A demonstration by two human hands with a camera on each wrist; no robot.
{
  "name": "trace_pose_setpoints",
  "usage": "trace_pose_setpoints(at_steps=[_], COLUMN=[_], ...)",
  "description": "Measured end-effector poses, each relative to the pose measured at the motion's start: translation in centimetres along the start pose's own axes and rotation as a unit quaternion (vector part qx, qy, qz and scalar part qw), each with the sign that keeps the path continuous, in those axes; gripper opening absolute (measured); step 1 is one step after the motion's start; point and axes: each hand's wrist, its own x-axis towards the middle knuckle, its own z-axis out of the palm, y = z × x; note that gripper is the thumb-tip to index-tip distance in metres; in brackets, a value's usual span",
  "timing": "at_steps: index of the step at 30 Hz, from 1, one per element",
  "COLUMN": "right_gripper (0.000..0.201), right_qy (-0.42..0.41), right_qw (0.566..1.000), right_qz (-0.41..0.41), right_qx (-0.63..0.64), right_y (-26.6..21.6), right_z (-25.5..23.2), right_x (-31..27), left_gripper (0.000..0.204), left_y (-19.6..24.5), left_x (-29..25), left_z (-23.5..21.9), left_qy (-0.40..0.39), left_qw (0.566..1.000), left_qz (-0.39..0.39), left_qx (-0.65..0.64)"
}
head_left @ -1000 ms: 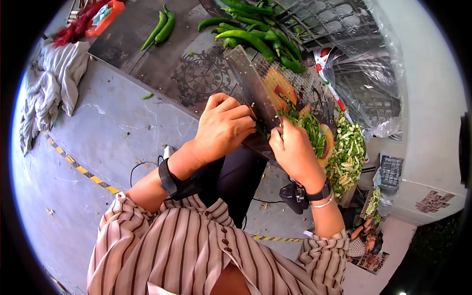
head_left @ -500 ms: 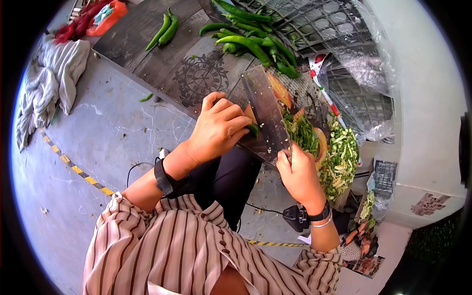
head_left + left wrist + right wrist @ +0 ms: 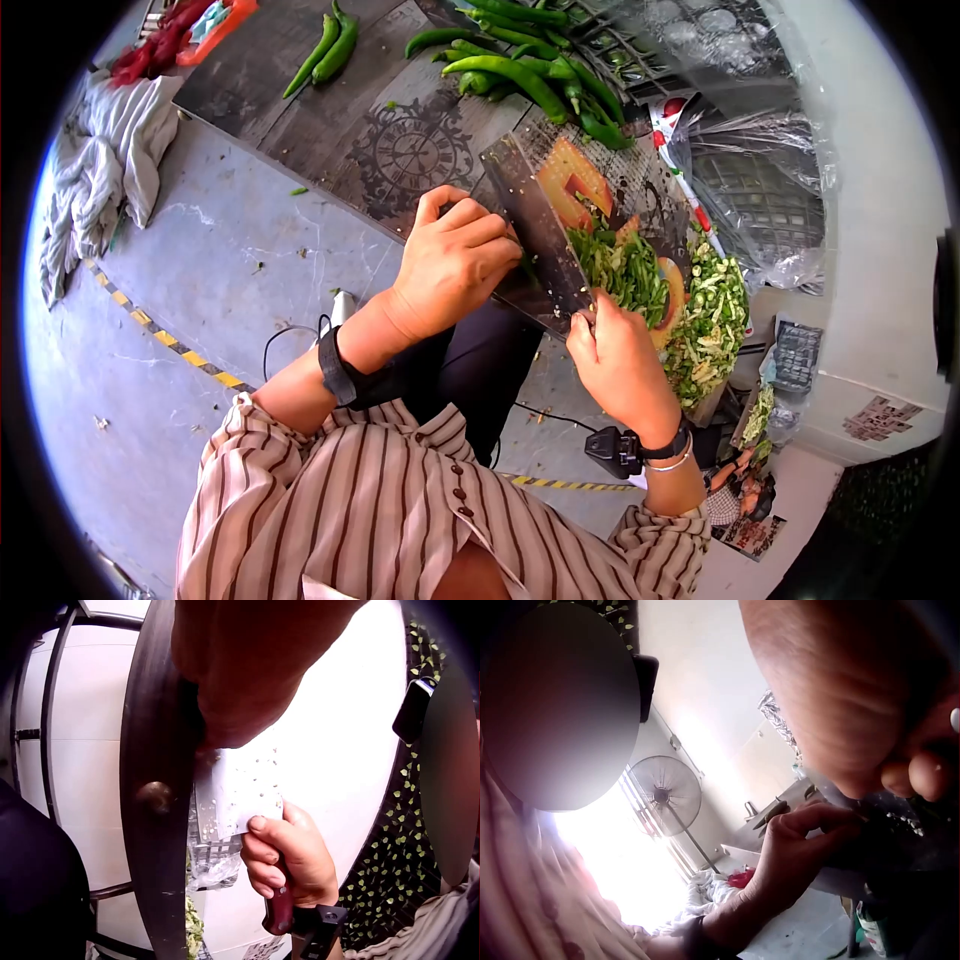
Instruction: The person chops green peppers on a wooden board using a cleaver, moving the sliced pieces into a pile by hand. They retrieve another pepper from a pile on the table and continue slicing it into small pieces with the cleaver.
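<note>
In the head view the right hand (image 3: 625, 365) grips the handle of a broad cleaver (image 3: 535, 220), whose blade is speckled with bits. The left hand (image 3: 455, 262) has its fingers curled down beside the blade, pinching a green pepper piece (image 3: 526, 266) that is mostly hidden. Sliced green pepper (image 3: 625, 270) lies just right of the blade. The left wrist view shows the right hand (image 3: 289, 851) around the dark red handle (image 3: 279, 906). In the right wrist view the left hand (image 3: 784, 859) has bent fingers near the table edge.
Whole green peppers (image 3: 520, 75) lie at the table's far side, with two more (image 3: 328, 48) to the left. A heap of chopped pieces (image 3: 708, 320) sits at right, near a plastic-wrapped crate (image 3: 760, 180). Grey cloth (image 3: 115, 160) hangs at far left.
Since the half-second-old frame, the blade has come closer to the left fingers, and less of the green piece shows. Both hands keep their grips.
</note>
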Motion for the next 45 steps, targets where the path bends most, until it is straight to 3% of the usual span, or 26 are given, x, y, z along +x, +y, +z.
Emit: trace_pose_setpoints(at_steps=[4, 8, 9, 12, 27, 32, 45], right_gripper=[0.015, 0.016, 0.016, 0.016, 0.014, 0.014, 0.015], right_qy=[0.0, 0.055, 0.056, 0.079, 0.006, 0.024, -0.022], right_qw=[0.999, 0.995, 0.995, 0.996, 0.998, 0.997, 1.0], right_qz=[-0.005, -0.034, -0.004, -0.014, 0.02, 0.01, 0.001], right_qx=[0.037, 0.08, 0.085, 0.047, 0.062, 0.072, 0.005], right_y=[0.0, 1.1, 1.0, 1.9, 0.7, 0.2, -0.1], right_z=[0.7, 1.3, 1.1, 0.6, 0.2, -0.4, -0.7], right_x=[2.0, 3.1, 2.9, 1.9, -0.4, -0.3, 0.1], left_gripper=[0.016, 0.017, 0.017, 0.017, 0.016, 0.017, 0.016], left_y=[0.0, 0.0, 0.1, -0.1, 0.1, 0.1, 0.3], left_x=[0.0, 0.1, 0.0, 0.1, 0.1, 0.2, 0.4], left_z=[0.2, 0.1, 0.1, 0.1, 0.1, 0.1, 0.1], left_qy=[-0.005, 0.011, 0.015, 0.008, 0.008, 0.003, 0.013], left_qw=[1.0, 1.0, 1.0, 1.0, 1.0, 1.0, 1.0], left_qz=[-0.002, 0.002, 0.007, 0.004, 0.0, 0.001, -0.006], left_qx=[-0.01, -0.005, -0.003, 0.004, -0.005, 0.007, 0.012])
